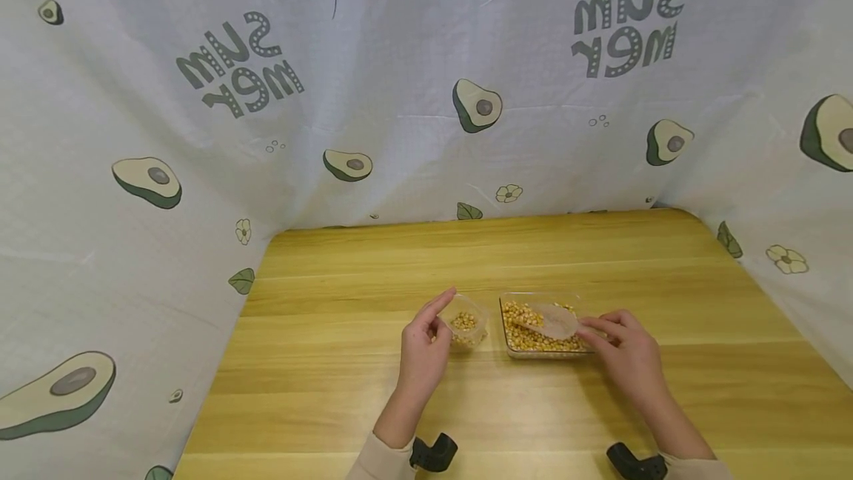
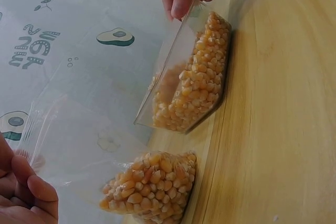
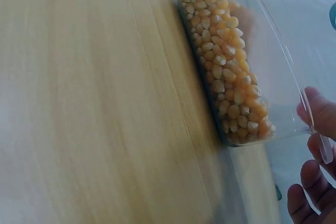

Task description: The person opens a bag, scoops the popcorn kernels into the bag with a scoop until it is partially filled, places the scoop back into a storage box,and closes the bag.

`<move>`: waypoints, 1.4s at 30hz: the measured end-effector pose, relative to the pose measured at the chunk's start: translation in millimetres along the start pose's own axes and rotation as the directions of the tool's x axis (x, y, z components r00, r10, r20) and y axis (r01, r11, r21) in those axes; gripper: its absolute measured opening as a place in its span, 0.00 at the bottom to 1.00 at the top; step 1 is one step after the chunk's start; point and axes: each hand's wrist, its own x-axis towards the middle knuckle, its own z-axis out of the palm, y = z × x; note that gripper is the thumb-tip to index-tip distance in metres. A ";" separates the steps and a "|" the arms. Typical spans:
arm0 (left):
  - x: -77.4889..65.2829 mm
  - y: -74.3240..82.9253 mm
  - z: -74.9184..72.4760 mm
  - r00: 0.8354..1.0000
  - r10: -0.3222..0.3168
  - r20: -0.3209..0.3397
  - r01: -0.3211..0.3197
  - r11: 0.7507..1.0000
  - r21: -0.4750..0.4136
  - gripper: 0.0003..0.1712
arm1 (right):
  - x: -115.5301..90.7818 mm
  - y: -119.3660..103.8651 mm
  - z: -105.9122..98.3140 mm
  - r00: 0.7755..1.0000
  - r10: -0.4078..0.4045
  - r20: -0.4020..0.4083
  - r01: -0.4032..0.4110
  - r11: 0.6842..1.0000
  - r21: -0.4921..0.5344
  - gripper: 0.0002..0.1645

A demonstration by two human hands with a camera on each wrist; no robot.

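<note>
My left hand [image 1: 424, 343] holds the upper edge of a clear zip bag [image 1: 465, 304]. Corn kernels [image 2: 152, 184] fill the bottom of that bag, which stands on the table in the left wrist view. To its right is a clear rectangular container [image 1: 543, 354] holding many more kernels [image 3: 220, 66]. With thumb and fingers, my right hand [image 1: 626, 352] pinches the handle of a clear scoop [image 1: 558, 321] at the container's right rim. The scoop's bowl lies over the kernels, with some kernels at its left end.
Both things rest on a wood-grain table [image 1: 320, 391]. A white curtain [image 1: 400, 35] printed with avocados rises behind the table and along its sides. Each wrist wears a black camera mount [image 1: 435, 453].
</note>
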 end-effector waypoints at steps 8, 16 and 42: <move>0.1 -0.5 0.5 1.000 -0.010 -0.002 0.010 1.000 0.007 0.33 | -1.9 -0.6 -1.5 1.000 0.026 -0.017 -0.025 0.999 0.039 0.10; -0.2 0.4 1.1 1.000 0.001 0.002 -0.001 1.000 -0.001 0.30 | -3.0 -1.3 -3.8 1.000 0.030 -0.009 -0.029 0.997 0.068 0.09; -0.1 4.7 2.0 1.000 -0.012 0.017 0.013 0.999 -0.036 0.33 | -3.3 -6.5 -15.1 0.998 0.026 -0.054 -0.020 0.993 0.114 0.08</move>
